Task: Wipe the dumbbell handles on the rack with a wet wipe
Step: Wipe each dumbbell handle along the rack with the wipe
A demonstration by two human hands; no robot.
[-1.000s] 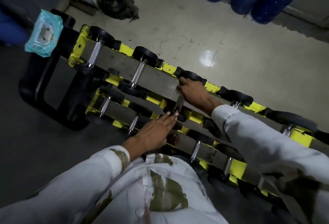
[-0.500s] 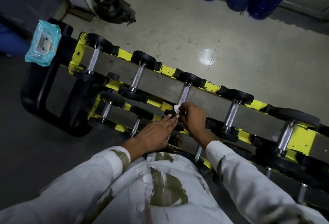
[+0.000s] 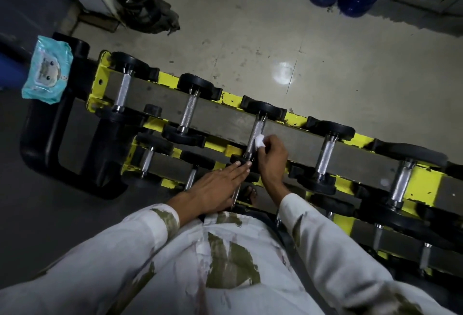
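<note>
Head view, right hand (image 3: 271, 153): pinches a white wet wipe (image 3: 259, 141) against the third top-row dumbbell handle (image 3: 255, 137).
Left hand (image 3: 216, 187): flat, fingers straight, resting on the lower tier of the rack (image 3: 225, 117).
Wipes pack (image 3: 47, 74): far left.

Yellow-and-grey tiered rack (image 3: 423, 187): black-headed dumbbells (image 3: 189, 111) lie crosswise on the rails, knurled chrome handles (image 3: 325, 157) exposed. White wet wipe (image 3: 259, 141), bunched, contacts the third upper-tier handle (image 3: 257, 127) from the left, near mid-length.
</note>
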